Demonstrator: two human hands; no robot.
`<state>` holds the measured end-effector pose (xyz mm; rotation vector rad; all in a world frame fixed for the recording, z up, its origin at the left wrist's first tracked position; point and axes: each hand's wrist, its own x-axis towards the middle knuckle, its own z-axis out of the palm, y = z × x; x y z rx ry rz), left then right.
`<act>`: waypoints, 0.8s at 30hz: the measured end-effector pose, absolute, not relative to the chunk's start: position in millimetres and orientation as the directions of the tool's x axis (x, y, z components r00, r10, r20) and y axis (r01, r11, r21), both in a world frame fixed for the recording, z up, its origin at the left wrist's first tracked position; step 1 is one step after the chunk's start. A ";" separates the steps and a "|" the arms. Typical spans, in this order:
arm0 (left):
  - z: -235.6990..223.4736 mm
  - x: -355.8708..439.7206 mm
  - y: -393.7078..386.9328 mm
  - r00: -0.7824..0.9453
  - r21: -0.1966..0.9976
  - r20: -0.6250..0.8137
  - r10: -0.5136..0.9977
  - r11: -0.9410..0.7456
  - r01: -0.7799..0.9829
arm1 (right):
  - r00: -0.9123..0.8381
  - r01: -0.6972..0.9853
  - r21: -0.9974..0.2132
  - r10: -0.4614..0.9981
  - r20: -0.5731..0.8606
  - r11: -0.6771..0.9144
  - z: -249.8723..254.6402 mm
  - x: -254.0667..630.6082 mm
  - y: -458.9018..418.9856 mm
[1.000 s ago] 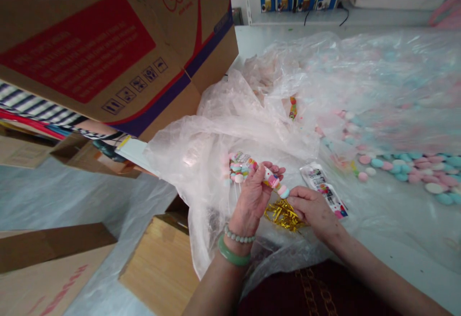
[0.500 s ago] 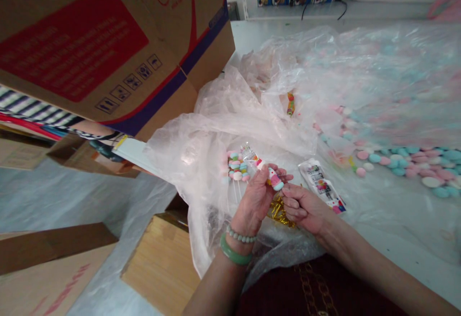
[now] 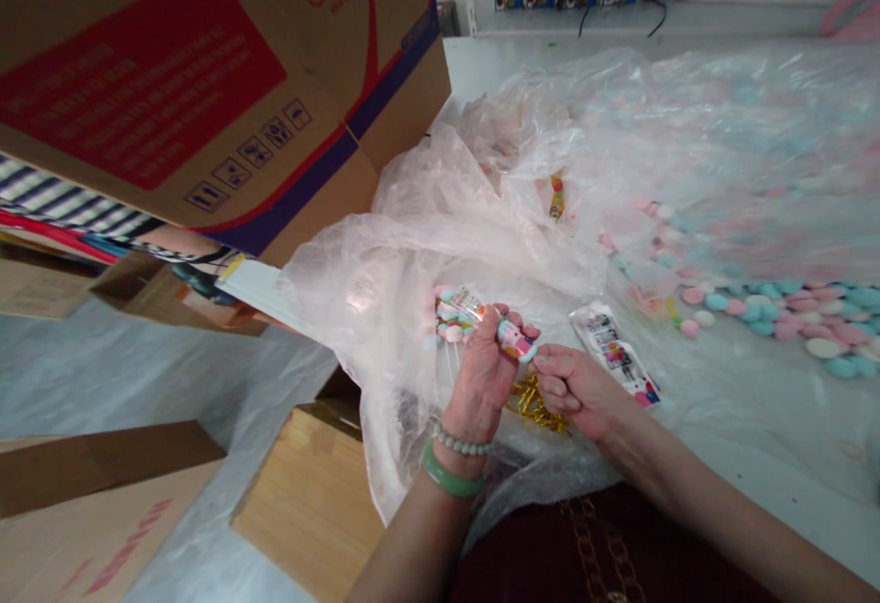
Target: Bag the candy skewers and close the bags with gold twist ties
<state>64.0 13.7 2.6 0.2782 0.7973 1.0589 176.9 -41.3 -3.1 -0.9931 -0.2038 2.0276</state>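
Observation:
My left hand (image 3: 483, 367) is wrapped round a marshmallow lollipop (image 3: 521, 346) in a clear printed wrapper, pink and pale blue at its lower end. The wrapper's upper part sticks out past the thumb. At the candy's lower end, the fingertips of my right hand (image 3: 569, 389) are pinched together, apparently on its stick, which they mostly hide. More marshmallow lollipops (image 3: 452, 332) on white sticks lie just left of my left hand. Gold twist ties (image 3: 539, 407) lie in a heap beneath my hands. Printed wrappers (image 3: 610, 353) rest beyond my right hand.
Clear plastic sheeting (image 3: 440, 232) covers much of the white table (image 3: 770, 475). Loose pink, white and blue marshmallows (image 3: 763, 310) spread at right. A large cardboard box (image 3: 302, 172) stands at left, with another person's arm (image 3: 189, 238) beside it. A wooden box (image 3: 309, 493) sits below the table edge.
The wrapper now covers the candy down to its lower end. My left hand has shifted slightly down and left along it, while my right hand keeps its pinch nearly in place.

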 end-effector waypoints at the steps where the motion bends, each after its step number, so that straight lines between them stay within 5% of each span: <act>1: 2.2 64.4 12.8 0.253 0.551 -0.461 0.850 0.498 -0.669 | -0.402 -0.649 -0.377 0.719 -0.567 -0.661 -4.1 176.0 -39.4; 5: 2.0 60.9 15.2 0.315 0.497 -0.502 0.805 0.567 -0.657 | -0.539 -0.699 -0.149 0.653 -0.532 -0.699 -12.2 179.3 -35.8; 24: -2.3 61.1 19.2 0.229 0.531 -0.492 0.840 0.498 -0.686 | -0.719 -0.625 0.140 0.495 -0.488 -0.768 -16.3 198.2 -31.6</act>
